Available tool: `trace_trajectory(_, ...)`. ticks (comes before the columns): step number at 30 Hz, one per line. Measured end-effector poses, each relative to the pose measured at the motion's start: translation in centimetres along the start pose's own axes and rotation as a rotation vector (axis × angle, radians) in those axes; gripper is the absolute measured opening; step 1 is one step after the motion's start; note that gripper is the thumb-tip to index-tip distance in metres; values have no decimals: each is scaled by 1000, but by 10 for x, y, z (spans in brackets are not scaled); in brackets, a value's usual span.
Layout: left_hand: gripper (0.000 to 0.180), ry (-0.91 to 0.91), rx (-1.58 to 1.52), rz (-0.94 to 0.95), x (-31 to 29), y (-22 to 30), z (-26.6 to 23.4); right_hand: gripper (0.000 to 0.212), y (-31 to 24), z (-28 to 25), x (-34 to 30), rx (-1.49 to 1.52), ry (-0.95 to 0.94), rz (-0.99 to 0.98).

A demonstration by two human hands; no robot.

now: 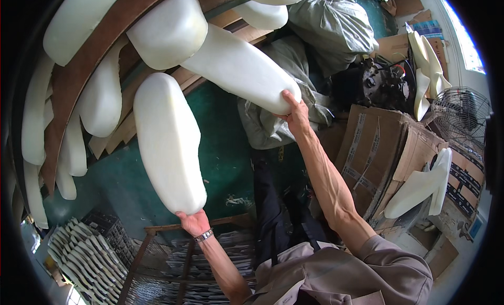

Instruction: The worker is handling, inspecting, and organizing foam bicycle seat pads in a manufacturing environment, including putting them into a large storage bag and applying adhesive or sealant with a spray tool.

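My left hand (193, 222) is closed on the near end of a long white foam seat pad (167, 142), thumb and fingers at its lower tip. The pad hangs out in front of me, rounded at the far end, with a step in its right edge. My right hand (295, 111) grips the near end of a second white foam seat pad (244, 68), thumb on top and the other fingers hidden beneath. The far end of this pad passes behind a broad foam pad (176, 29) on the rack.
More foam pads hang over a brown curved rack rail (100, 58) at the upper left. Grey sacks (336, 29) lie ahead. Cardboard boxes (367, 152), a wire fan (459, 116) and loose pads (420, 187) stand at the right. Stacked pads (92, 257) fill the lower left.
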State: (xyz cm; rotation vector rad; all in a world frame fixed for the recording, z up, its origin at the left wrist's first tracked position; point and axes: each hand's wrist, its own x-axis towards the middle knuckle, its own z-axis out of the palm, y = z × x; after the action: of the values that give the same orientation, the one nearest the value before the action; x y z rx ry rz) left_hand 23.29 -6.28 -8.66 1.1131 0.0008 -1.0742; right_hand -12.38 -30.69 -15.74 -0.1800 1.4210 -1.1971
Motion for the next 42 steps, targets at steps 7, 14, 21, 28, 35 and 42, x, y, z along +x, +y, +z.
trace_trajectory(7, 97, -38, -59, 27, 28, -12, 12, 88, 8, -11, -4, 79, -186, 90)
trace_trajectory(14, 94, -74, -77, 12, 80, -31, 18, 85, 22, -26, 8, -81, -215, -4)
trace_trajectory(21, 100, -115, -129, -4, 98, -41, 30, 81, -38, -16, 10, 22, -213, 7)
trace_trajectory(28, 94, -203, -247, 8, 131, -51, 57, 79, -34, 63, -20, 251, -215, -74)
trace_trajectory(35, 85, -365, -359, 38, 218, -85, 142, 72, -15, 158, 37, 482, -319, -107)
trace_trajectory(42, 85, -268, -193, 140, 290, -80, 204, 83, -21, 213, 55, 434, -522, -21)
